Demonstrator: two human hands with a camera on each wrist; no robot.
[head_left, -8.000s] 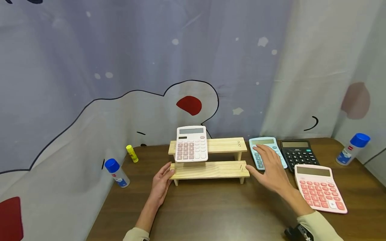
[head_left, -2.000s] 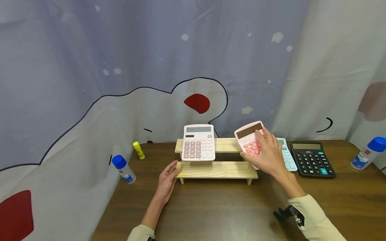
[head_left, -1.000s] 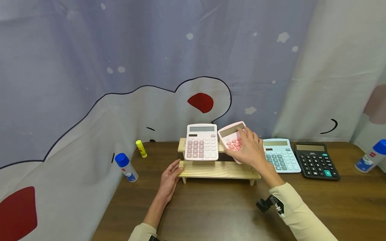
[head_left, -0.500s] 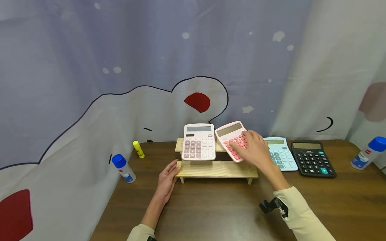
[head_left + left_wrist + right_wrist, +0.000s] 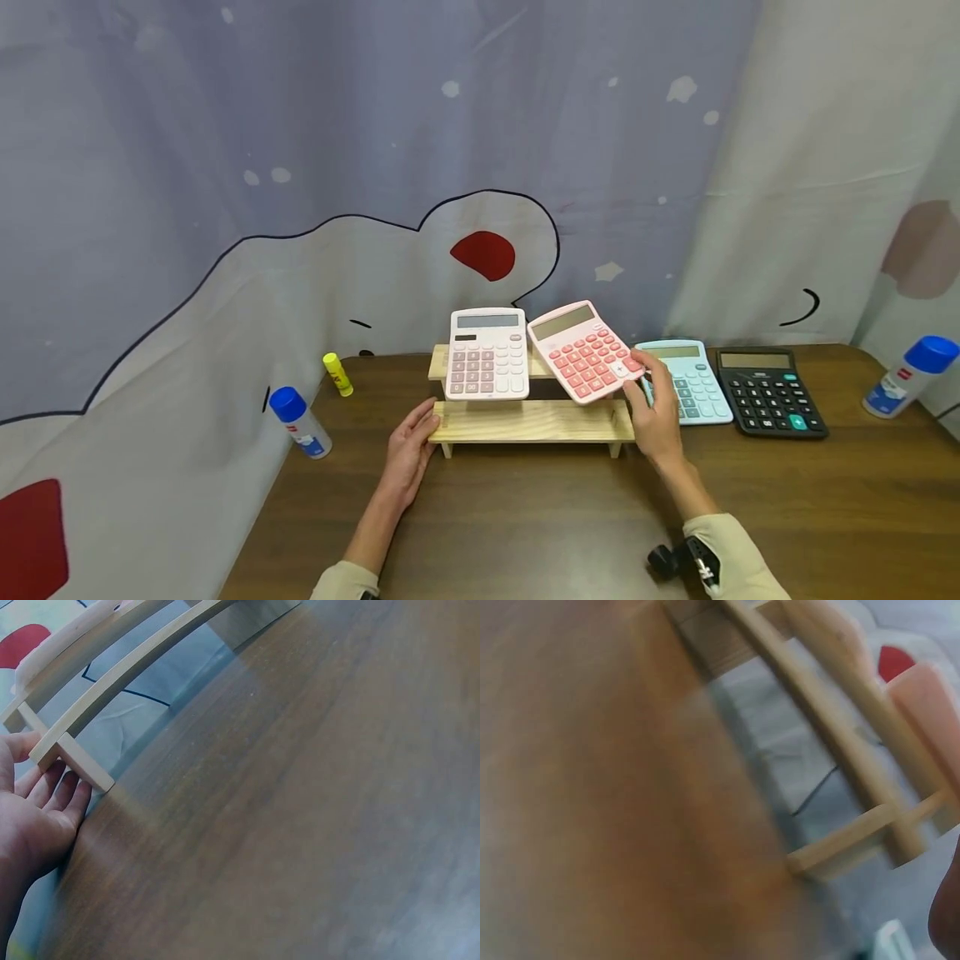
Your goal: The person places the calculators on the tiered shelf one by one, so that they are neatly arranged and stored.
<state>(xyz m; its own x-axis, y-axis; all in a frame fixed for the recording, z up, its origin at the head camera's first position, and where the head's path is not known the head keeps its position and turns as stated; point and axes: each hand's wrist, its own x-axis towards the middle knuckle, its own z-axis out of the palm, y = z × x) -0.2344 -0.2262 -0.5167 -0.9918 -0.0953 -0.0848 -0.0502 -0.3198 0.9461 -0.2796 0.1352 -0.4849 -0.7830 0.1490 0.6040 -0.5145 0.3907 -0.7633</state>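
At the lower centre of the frame, the left hand [image 5: 408, 450] grips the left end of the wooden stand [image 5: 532, 422], thumb above and fingers below, apparently to steady it. Right of centre, the fingers of the right hand [image 5: 656, 417] pinch the pink calculator [image 5: 581, 354] by its lower right corner; this hold leaves its keys and display uncovered. The pink calculator is tilted over the right half of the upper shelf; whether it bears on the wood cannot be told. Beside it, the white calculator [image 5: 487, 354] sits square on the upper shelf, display end up, presumably for viewing from the front. At right, the light-blue calculator [image 5: 697, 387] and black calculator [image 5: 768, 392] lie side by side on the tabletop [image 5: 525, 517], off the stand. Behind hangs a printed curtain [image 5: 300, 125].
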